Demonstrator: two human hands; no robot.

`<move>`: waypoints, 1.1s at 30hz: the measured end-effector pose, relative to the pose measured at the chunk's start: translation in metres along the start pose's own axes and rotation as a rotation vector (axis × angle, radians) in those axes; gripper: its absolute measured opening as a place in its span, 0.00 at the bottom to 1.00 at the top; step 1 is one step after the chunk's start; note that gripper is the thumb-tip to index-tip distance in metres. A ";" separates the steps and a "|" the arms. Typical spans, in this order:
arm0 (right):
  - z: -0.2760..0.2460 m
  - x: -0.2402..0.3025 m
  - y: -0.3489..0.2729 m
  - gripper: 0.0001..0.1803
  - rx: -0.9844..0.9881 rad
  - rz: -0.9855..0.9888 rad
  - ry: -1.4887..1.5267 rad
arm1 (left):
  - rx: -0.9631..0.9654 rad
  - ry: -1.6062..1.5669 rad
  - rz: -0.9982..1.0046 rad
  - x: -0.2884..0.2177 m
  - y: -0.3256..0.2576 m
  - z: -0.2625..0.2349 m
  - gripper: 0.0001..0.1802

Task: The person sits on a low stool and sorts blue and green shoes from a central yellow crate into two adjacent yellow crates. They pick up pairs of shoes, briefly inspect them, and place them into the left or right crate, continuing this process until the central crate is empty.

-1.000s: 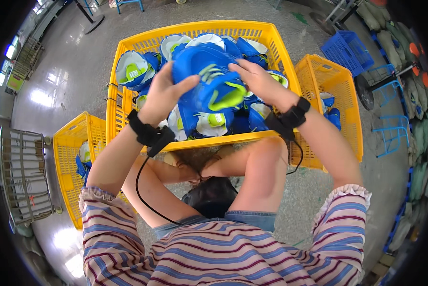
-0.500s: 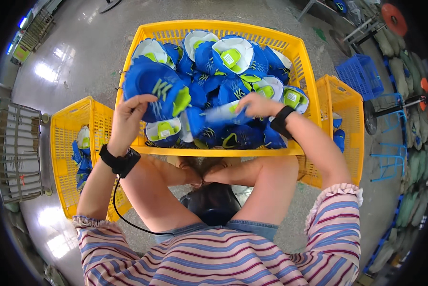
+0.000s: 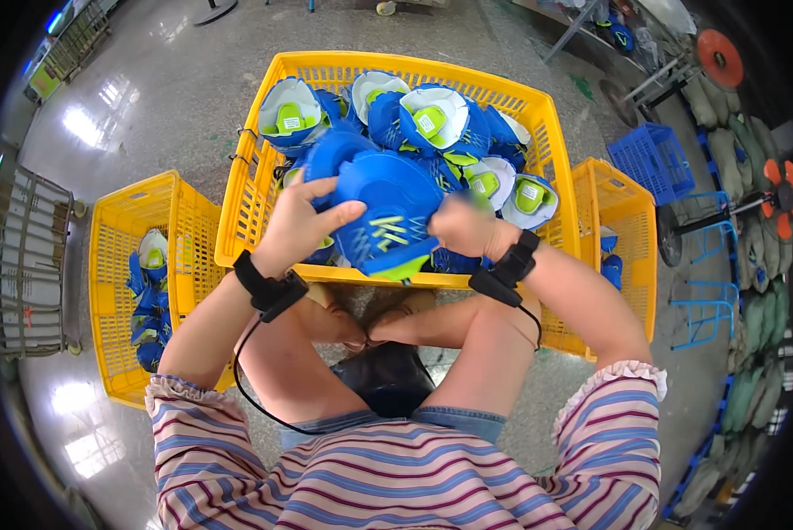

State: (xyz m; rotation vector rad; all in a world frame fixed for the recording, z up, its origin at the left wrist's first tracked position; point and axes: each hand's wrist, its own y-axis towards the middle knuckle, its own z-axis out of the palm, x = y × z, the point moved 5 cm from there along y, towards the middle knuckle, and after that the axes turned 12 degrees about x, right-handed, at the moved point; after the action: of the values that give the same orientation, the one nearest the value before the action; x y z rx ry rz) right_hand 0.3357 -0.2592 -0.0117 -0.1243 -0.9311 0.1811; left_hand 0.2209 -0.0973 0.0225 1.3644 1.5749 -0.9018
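The left hand (image 3: 303,221) and right hand (image 3: 460,225) clamp one blue shoe upper (image 3: 387,212) from opposite sides, fingers closed on it, just above the near rim of the large yellow crate (image 3: 246,208) heaped with similar uppers. The step looks like picking one piece for handling. Moving it on would call for lifting it clear of the pile beneath the grip without snagging neighbours.

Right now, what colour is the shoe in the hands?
The shoe is blue with light green stripes, seen in the head view.
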 end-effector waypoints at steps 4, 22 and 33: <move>0.010 0.011 0.008 0.18 -0.219 -0.094 -0.250 | -0.162 0.318 0.086 -0.016 -0.023 -0.008 0.27; -0.109 0.139 -0.311 0.24 -1.155 0.482 -2.089 | -0.535 1.194 -0.148 0.072 -0.157 -0.209 0.20; -0.112 0.029 0.017 0.22 -0.060 0.461 -2.321 | 0.861 0.840 -0.312 0.117 0.083 0.061 0.40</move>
State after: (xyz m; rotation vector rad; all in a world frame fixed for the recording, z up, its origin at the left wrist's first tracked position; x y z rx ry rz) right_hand 0.4417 -0.2400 -0.0580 -0.1499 -3.2209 0.7890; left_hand 0.3053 -0.0961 -0.1083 2.3561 2.1732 -1.3987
